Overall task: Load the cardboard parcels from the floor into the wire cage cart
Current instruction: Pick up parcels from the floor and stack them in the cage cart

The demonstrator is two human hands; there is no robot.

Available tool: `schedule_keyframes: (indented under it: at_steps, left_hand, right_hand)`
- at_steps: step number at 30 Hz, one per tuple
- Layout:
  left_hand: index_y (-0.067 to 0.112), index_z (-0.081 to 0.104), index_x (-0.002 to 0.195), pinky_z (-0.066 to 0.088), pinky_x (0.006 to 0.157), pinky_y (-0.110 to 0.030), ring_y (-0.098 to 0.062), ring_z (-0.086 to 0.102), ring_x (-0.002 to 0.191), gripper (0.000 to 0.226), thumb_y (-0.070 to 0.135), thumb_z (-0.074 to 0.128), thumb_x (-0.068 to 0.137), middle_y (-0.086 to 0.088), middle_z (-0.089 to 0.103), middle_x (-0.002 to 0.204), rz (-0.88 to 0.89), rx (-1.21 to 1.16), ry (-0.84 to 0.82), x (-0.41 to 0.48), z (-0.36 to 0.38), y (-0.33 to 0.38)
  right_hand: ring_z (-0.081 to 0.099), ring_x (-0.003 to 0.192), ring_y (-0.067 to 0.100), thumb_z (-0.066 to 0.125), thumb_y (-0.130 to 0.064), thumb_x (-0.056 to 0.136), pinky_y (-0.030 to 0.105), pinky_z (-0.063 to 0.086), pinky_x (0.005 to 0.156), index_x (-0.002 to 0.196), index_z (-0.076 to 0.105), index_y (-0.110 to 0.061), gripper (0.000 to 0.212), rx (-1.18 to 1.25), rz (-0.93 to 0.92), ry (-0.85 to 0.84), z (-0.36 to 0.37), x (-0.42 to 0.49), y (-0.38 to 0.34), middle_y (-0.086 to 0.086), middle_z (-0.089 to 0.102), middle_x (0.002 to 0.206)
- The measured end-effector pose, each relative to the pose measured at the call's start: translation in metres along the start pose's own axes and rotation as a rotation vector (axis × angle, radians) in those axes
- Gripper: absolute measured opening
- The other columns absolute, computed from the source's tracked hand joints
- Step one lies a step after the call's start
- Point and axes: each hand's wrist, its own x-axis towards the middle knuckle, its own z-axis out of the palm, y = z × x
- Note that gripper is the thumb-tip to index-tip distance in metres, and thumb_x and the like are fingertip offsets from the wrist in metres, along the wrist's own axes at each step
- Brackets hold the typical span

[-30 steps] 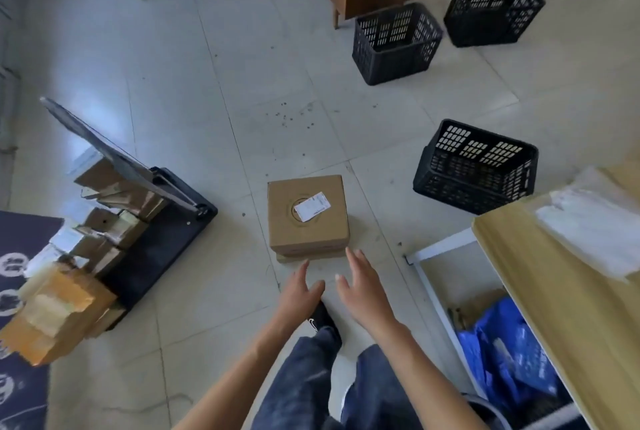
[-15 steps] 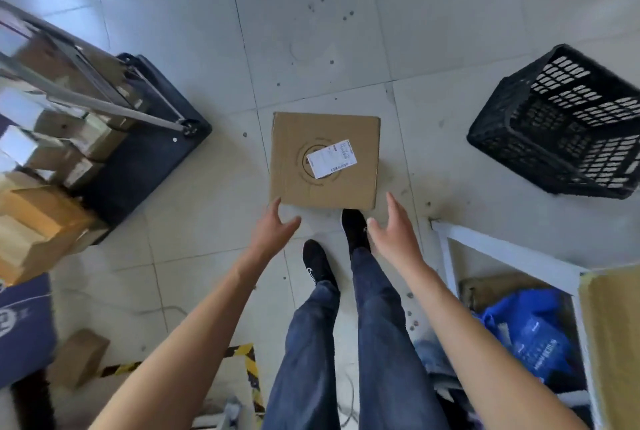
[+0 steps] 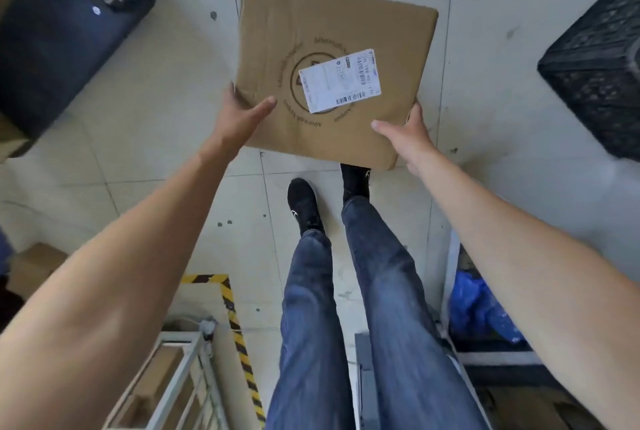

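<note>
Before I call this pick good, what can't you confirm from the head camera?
- Parcel lifted or still on the floor: no gap visible from above.
- Left hand and right hand fingers: hidden under the parcel's edges.
- Label text: blurred.
- Wire cage cart: cut off by the bottom edge.

Parcel (image 3: 332,66): flat square brown cardboard box, top face up, corners slightly turned against the floor tile lines. Printed dark circular logo with ring text at centre of top; white shipping label (image 3: 340,80) with barcodes stuck over it, skewed. Left edge creased and dented. Lies at centre, just beyond the shoes, near edge overlapping one toe. Whether it rests on the floor or is lifted: cannot tell.

Cart (image 3: 180,381): pale wire frame at near left; brown cardboard visible inside through the bars.
</note>
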Motion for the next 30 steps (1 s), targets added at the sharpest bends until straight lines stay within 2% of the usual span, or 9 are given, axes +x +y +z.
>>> schedule_keyframes:
  at_steps: [2,5,9,13,18,21,25,26,30]
  left_hand:
    - [0.01,0.041,0.14,0.051,0.094,-0.027,-0.017,0.06,0.118,0.074,0.03,0.081,0.082,-0.002,0.058,0.132,-0.018,0.002,-0.007,0.004,-0.002,-0.002]
    - [0.015,0.045,0.131,0.051,0.084,-0.022,-0.016,0.062,0.109,0.062,0.022,0.08,0.08,0.0,0.061,0.123,-0.042,-0.033,0.018,-0.011,-0.005,0.005]
    - [0.024,0.046,0.118,0.051,0.061,-0.014,-0.003,0.061,0.09,0.054,0.021,0.082,0.078,0.012,0.061,0.104,-0.003,-0.111,0.098,-0.071,-0.029,0.026]
    - [0.025,0.046,0.121,0.051,0.074,-0.022,-0.007,0.063,0.098,0.057,0.026,0.083,0.078,0.013,0.062,0.108,0.015,-0.212,0.142,-0.162,-0.073,0.046]
    - [0.032,0.045,0.123,0.053,0.095,-0.04,-0.013,0.063,0.109,0.057,0.027,0.082,0.081,0.007,0.062,0.12,0.085,-0.366,0.249,-0.284,-0.135,0.059]
    - [0.029,0.044,0.127,0.052,0.095,-0.036,-0.008,0.062,0.108,0.059,0.025,0.081,0.081,0.01,0.062,0.117,0.101,-0.475,0.4,-0.352,-0.17,0.058]
    - [0.03,0.042,0.128,0.047,0.078,-0.018,-0.006,0.059,0.108,0.062,0.028,0.081,0.08,0.015,0.06,0.114,0.091,-0.602,0.613,-0.436,-0.213,0.037]
    - [0.03,0.042,0.13,0.047,0.078,-0.018,-0.007,0.059,0.109,0.064,0.03,0.081,0.08,0.016,0.059,0.114,0.081,-0.634,0.661,-0.457,-0.225,0.026]
    - [0.027,0.035,0.147,0.047,0.101,-0.044,-0.02,0.057,0.117,0.087,0.046,0.079,0.075,0.002,0.055,0.135,-0.023,-0.694,0.787,-0.542,-0.262,-0.037]
  right_hand:
    - [0.059,0.106,0.009,0.072,-0.017,0.086,0.022,0.047,0.084,0.144,0.035,-0.019,0.069,0.026,-0.009,-0.019,-0.004,0.001,-0.002,-0.01,0.058,0.119]
    - [0.061,0.109,0.009,0.07,-0.02,0.088,0.02,0.049,0.082,0.139,0.043,-0.019,0.058,0.041,-0.035,-0.022,-0.013,-0.015,-0.012,-0.007,0.062,0.123]
    - [0.062,0.111,0.003,0.069,-0.029,0.089,0.029,0.051,0.099,0.136,0.05,-0.024,0.052,0.07,-0.138,0.008,-0.022,-0.072,-0.04,-0.012,0.064,0.126]
    - [0.06,0.116,0.0,0.069,-0.032,0.089,0.032,0.048,0.105,0.142,0.046,-0.031,0.058,0.049,-0.271,-0.025,-0.028,-0.16,-0.088,-0.016,0.062,0.131]
    - [0.062,0.112,-0.001,0.069,-0.038,0.086,0.034,0.051,0.101,0.141,0.045,-0.042,0.06,-0.059,-0.441,-0.128,-0.03,-0.274,-0.159,-0.022,0.064,0.126]
    - [0.063,0.109,-0.002,0.069,-0.031,0.087,0.031,0.052,0.097,0.138,0.049,-0.041,0.056,-0.087,-0.559,-0.219,-0.017,-0.339,-0.198,-0.022,0.066,0.122]
    - [0.064,0.109,-0.001,0.068,-0.026,0.088,0.031,0.051,0.094,0.135,0.05,-0.044,0.054,-0.156,-0.678,-0.366,0.02,-0.419,-0.23,-0.024,0.067,0.12]
    - [0.064,0.109,-0.001,0.068,-0.027,0.087,0.032,0.051,0.093,0.134,0.05,-0.046,0.053,-0.183,-0.693,-0.408,0.035,-0.441,-0.233,-0.024,0.067,0.119]
    - [0.063,0.102,-0.009,0.068,-0.029,0.089,0.031,0.051,0.096,0.135,0.049,-0.046,0.052,-0.333,-0.774,-0.53,0.092,-0.521,-0.223,-0.031,0.066,0.113]
